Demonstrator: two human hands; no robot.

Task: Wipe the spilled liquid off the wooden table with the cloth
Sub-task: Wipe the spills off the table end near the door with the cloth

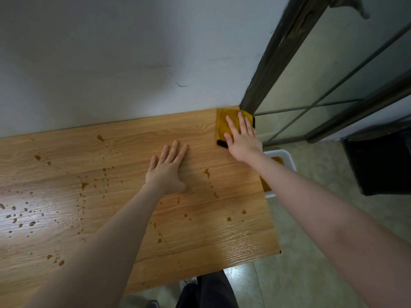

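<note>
Cloth [224,124] pressed under flat right hand [243,141], left hand [168,167] flat on droplet-spattered wooden table [222,230], white wall [111,63]

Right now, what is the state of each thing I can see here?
Cloth: flat in the table's far right corner, under the right hand.
Right hand: open, pressing the cloth.
Left hand: open, flat on bare wood.
Table: spotted with brown drops.
White tub: beside the table, brown liquid inside.
</note>
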